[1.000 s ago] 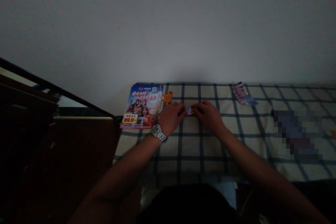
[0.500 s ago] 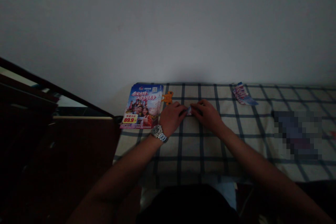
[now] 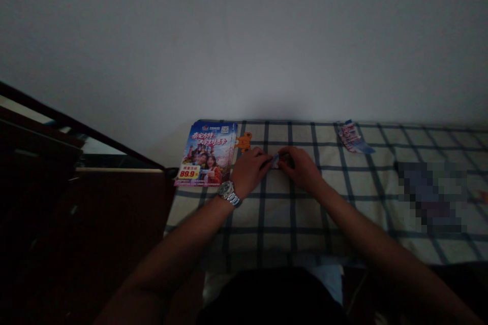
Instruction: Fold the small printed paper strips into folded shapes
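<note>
Fingers of both hands have drawn closer together around the small folded paper piece [image 3: 275, 161] at frame centre than a moment ago. Left hand [image 3: 248, 171], with a wristwatch [image 3: 229, 192] below it, pinches the piece's left end; right hand [image 3: 301, 166] curls over its right end, fingertips pressed down. Checked cloth [image 3: 274, 213] lies beneath, with a flyer stack [image 3: 208, 152] to the left.

Both hands pinch folded paper [image 3: 276, 161] — checked cloth [image 3: 274, 213].
</note>
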`<state>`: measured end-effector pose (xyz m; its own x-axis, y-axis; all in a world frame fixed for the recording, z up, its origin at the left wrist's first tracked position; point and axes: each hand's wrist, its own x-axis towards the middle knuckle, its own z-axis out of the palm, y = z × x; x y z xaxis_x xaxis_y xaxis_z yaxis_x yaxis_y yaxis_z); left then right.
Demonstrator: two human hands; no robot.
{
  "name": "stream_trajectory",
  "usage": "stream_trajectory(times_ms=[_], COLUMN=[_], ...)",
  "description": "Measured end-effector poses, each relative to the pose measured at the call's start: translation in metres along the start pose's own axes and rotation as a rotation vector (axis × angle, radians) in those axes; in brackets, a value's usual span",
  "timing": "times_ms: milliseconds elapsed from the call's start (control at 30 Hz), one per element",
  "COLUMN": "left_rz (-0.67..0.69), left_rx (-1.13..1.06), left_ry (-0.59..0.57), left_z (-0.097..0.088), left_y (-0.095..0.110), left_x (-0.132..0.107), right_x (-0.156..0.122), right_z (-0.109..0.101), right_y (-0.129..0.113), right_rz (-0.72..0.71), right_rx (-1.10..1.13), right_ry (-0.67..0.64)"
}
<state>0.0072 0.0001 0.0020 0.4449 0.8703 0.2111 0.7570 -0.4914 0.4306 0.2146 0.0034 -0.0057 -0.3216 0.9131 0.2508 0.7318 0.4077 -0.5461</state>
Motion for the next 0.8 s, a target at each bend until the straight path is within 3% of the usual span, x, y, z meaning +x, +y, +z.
stream_trajectory(times_ms=[300, 600, 800], left_rz=[-0.021, -0.085, -0.101], left_rx=[-0.187, -0.435, -0.569], left_ry=[0.022, 0.055, 0.06], left_z=[-0.003, -0.004, -0.006], left_y=[0.002, 0.004, 0.004], left_x=[0.0, -0.001, 0.0], right_x=[-0.004, -0.01, -0.013], right_z=[-0.001, -0.008, -0.014], right_y=[-0.001, -0.004, -0.007], right_rz=[0.055, 0.172, 0.21], right_rx=[0.146, 0.441, 0.538], right_ry=[0.029, 0.0, -0.09])
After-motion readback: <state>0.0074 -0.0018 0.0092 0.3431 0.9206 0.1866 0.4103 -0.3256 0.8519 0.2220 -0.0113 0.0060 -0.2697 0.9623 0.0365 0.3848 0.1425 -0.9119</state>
